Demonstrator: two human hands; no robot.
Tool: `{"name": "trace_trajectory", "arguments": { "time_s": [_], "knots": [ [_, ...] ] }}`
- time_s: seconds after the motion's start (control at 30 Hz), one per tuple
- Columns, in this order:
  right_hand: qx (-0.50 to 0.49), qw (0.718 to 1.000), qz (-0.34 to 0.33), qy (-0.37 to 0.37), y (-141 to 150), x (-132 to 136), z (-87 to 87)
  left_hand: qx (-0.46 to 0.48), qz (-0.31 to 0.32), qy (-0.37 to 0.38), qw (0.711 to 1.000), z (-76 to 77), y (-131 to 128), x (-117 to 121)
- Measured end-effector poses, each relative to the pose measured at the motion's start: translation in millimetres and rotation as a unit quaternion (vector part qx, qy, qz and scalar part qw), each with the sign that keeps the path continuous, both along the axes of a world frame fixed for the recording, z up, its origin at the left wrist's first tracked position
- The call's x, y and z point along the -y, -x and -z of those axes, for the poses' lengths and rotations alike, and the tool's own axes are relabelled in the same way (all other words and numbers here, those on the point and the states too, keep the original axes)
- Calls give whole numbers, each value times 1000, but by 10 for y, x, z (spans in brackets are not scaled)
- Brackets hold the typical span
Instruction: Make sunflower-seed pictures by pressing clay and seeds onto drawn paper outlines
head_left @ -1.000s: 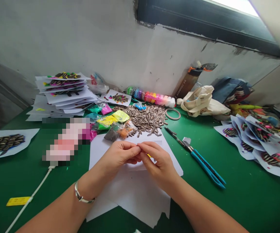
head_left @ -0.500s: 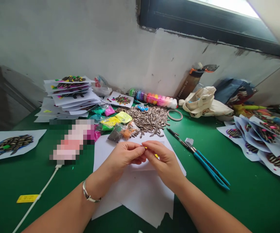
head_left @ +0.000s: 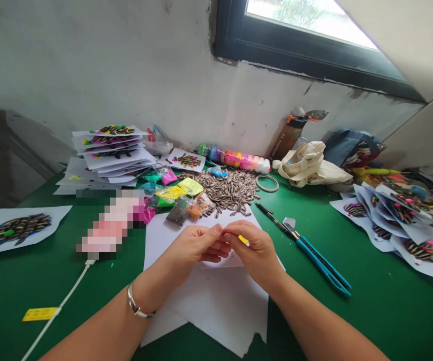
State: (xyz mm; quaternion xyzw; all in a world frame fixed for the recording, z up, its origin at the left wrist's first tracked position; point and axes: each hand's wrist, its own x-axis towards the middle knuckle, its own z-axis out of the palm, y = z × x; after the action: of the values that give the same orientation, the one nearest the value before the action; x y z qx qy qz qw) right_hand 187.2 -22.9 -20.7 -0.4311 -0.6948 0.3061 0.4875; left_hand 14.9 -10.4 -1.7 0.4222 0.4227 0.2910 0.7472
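Note:
My left hand (head_left: 197,245) and my right hand (head_left: 252,250) meet fingertip to fingertip above white paper sheets (head_left: 224,301). Both are closed in a pinch around a small bit of yellow clay, mostly hidden by the fingers. A larger yellow patch (head_left: 243,239) shows behind the right fingers, close to the paper. Just beyond the hands lie small packets of clay: a dark one (head_left: 179,210), an orange one (head_left: 198,206) and a yellow one (head_left: 191,186). A heap of striped sunflower seeds (head_left: 231,190) spreads behind the paper.
On the right are blue tweezers (head_left: 323,265), a black pen (head_left: 264,208) and a tape roll (head_left: 267,183). Decorated seed pictures are stacked at left (head_left: 115,155) and right (head_left: 397,215). A white cable (head_left: 66,296) crosses the left side. A bottle (head_left: 289,135) and cloth bag (head_left: 310,165) stand behind.
The view has tilted up slightly, showing more window. My fingertips have shifted a little against each other, and the yellow bit between them is less visible. More of the yellow patch behind shows.

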Motion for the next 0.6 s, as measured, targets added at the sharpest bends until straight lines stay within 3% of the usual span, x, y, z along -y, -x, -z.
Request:
{"name": "trace_trajectory", "arguments": {
  "time_s": [0.3,0.6],
  "knots": [
    [26,993,80,89,-185,-78,3,-52,-97,-10,994,-13,106,-133],
    [68,996,52,38,-198,-56,53,-56,-92,-29,994,27,87,-129]
  ]
}}
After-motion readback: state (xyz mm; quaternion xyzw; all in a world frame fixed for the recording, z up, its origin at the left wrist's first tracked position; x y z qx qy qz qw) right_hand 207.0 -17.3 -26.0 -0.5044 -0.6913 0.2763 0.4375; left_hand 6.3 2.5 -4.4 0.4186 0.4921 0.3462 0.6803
